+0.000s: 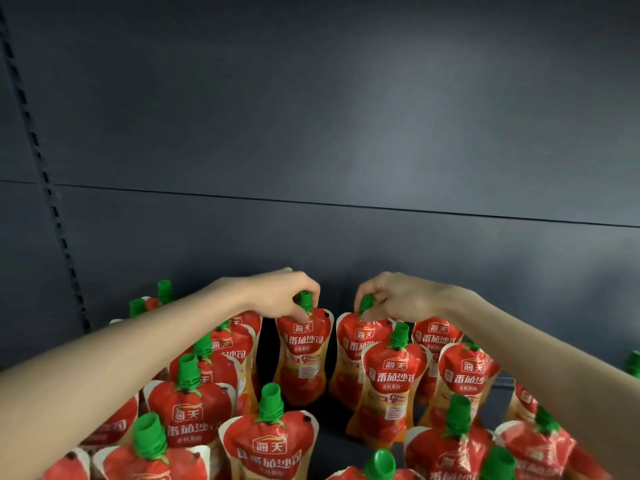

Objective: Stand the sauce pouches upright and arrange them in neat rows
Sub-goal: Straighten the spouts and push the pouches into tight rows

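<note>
- We see the left hand (280, 296) reach in over the pouches (188, 410)
- Its finger and thumb curl round the left cap (305, 301), which is green, and pinch it from above
- That cap belongs to the left pouch (303, 355), which stands upright near the back of the shelf (332, 441)
- The right hand (391, 297) pinches the right cap (366, 304) in the same way
- The right pouch (349, 355) stands just beside the left pouch, and we cannot tell if the two touch
- Another pouch stands in front of the right pouch and hides part of it
- There is a dark gap on the left side of the left pouch
- Many more red pouches with green caps stand in front and on both sides, packed close on the left
- Behind them all is a dark wall (346, 133)
- A strip (45, 174) with small slots runs down the wall on the left
</note>
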Tool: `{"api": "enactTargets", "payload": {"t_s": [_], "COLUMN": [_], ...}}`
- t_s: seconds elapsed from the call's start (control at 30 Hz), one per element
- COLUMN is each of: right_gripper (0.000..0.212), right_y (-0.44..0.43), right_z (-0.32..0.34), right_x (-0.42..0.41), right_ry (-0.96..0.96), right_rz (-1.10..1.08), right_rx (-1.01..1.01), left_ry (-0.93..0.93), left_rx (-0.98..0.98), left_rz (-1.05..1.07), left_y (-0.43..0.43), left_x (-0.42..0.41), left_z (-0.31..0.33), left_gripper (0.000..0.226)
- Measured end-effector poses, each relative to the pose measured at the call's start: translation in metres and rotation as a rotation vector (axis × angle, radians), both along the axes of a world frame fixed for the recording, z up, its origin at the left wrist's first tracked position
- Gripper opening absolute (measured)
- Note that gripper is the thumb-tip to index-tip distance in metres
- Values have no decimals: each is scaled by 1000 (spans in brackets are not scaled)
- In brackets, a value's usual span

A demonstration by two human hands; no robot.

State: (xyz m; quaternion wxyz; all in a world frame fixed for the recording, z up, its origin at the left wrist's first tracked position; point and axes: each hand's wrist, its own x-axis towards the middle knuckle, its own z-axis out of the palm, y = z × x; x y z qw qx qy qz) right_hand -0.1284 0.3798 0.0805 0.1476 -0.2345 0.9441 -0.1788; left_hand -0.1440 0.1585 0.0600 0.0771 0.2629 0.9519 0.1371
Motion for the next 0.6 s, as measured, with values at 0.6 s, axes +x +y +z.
{"api": "enactTargets", "payload": {"t_s": [0.6], "right_gripper": [19], "right_y": [-2], "right_z": [-1], "right_x": [-3], "right_ry": [-4], "right_rz": [6], "right_rx": [14], "left_ry": [2], "left_rx": [-31], "left_rz": [-4], "left_y": [2], "left_x": [3], "left_z": [1], "left_gripper": [17]}}
